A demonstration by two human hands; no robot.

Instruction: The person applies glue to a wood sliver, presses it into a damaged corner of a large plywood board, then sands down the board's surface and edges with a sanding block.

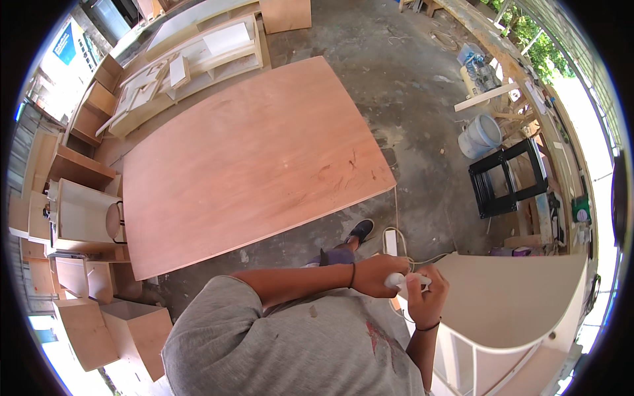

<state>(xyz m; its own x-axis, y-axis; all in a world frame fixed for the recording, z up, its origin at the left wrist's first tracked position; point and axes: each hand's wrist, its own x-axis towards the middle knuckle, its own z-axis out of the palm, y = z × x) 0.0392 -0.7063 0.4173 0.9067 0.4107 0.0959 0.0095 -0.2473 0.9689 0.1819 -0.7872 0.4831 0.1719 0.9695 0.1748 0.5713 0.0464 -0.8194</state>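
Note:
In front of my body, my left hand (378,276) is closed around a small white object (394,280) with a rounded end. My right hand (429,297) is right beside it, its fingers and thumb closed on a white piece (419,282) that meets or nearly meets the rounded end. Whether the two whites are one thing, I cannot tell, and my fingers cover much of it. Just beyond my hands lies a white power strip (391,241) with a pale cable (404,245) looping near it.
A large reddish plywood sheet (257,165) spreads out ahead. At my right stands a cream-coloured cabinet piece (512,297). Farther right are a black metal frame (508,178) and a bucket (481,136). Wooden boxes (135,330) and cabinet parts (86,211) line the left side.

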